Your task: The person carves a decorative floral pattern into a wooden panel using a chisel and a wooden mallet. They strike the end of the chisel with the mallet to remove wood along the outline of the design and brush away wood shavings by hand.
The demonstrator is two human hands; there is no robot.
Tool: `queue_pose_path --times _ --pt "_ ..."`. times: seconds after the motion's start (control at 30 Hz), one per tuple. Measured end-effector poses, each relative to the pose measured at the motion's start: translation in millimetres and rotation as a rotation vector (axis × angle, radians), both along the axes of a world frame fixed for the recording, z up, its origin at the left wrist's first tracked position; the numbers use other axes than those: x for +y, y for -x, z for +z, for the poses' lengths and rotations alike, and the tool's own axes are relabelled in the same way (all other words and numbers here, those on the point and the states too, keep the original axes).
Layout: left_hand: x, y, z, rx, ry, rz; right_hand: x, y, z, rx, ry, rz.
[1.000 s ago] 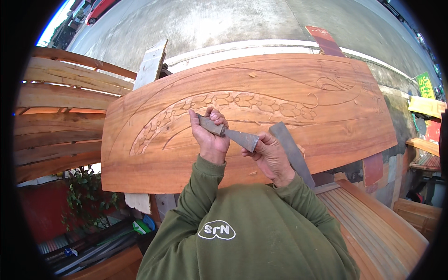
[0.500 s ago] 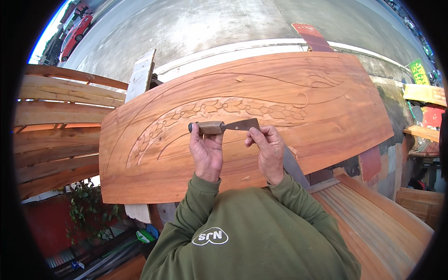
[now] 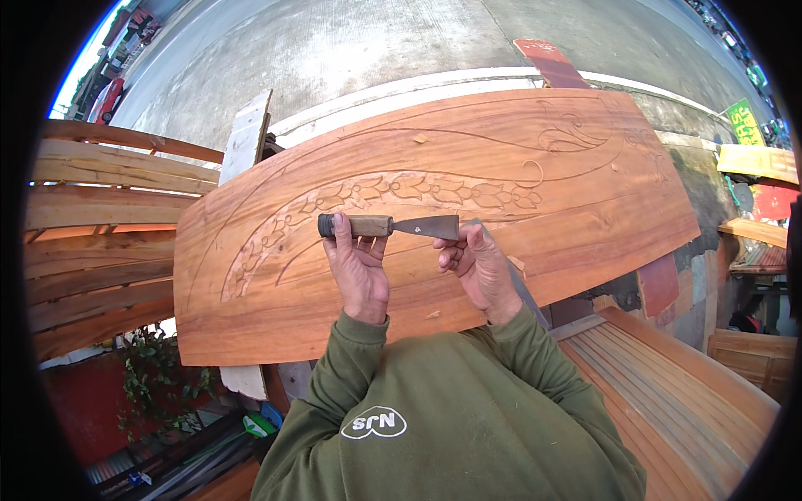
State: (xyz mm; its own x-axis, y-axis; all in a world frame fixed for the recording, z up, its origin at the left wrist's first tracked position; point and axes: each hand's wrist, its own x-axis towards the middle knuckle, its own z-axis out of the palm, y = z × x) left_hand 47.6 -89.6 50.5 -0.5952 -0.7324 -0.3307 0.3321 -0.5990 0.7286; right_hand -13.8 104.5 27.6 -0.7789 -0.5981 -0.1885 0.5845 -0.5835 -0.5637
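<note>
Carved wooden panel (image 3: 585, 221) beneath a wood-handled chisel (image 3: 388, 225) held crosswise above its middle

The panel's plain wood leaves open room from the right hand (image 3: 482, 265) to the right edge; its near edge is partly hidden by the green shirt (image 3: 493, 417); a flat grey bar (image 3: 530, 298) is partly covered by the right hand; the left hand (image 3: 361, 274) clamps the chisel's handle (image 3: 370, 225) between thumb and fingers; the right hand's fingers curl at the blade's (image 3: 428, 226) end; whether they pinch it I cannot tell
</note>
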Motion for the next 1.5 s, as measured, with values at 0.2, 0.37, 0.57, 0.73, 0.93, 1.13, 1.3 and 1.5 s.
queue_pose_path --times 0.2,0.37,0.57,0.73,0.93,1.13,1.3,1.5 --pt "4 0 0 -0.030 -0.018 -0.087 10 5 -25 -0.036 0.053 0.106" --pt "5 1 -7 -0.047 -0.044 -0.100 12 0 -29 -0.048 0.073 0.107" --pt "6 4 -21 -0.074 -0.097 -0.103 16 -2 -33 -0.105 0.056 0.094" --pt "-17 7 -38 -0.096 -0.098 -0.104 44 -4 -19 0.444 -0.812 -0.107" --pt "-52 39 -51 -0.178 0.111 -0.172 102 -35 9 0.896 -1.758 0.126" --pt "-71 83 -79 0.032 0.132 -0.278 105 -58 -6 0.866 -1.915 0.202" --pt "-64 107 -80 0.097 0.108 -0.374 109 -62 -7 0.681 -1.657 0.048" --pt "-51 144 -70 -0.068 0.208 -0.505 90 -29 16 -0.176 -0.698 -0.228"
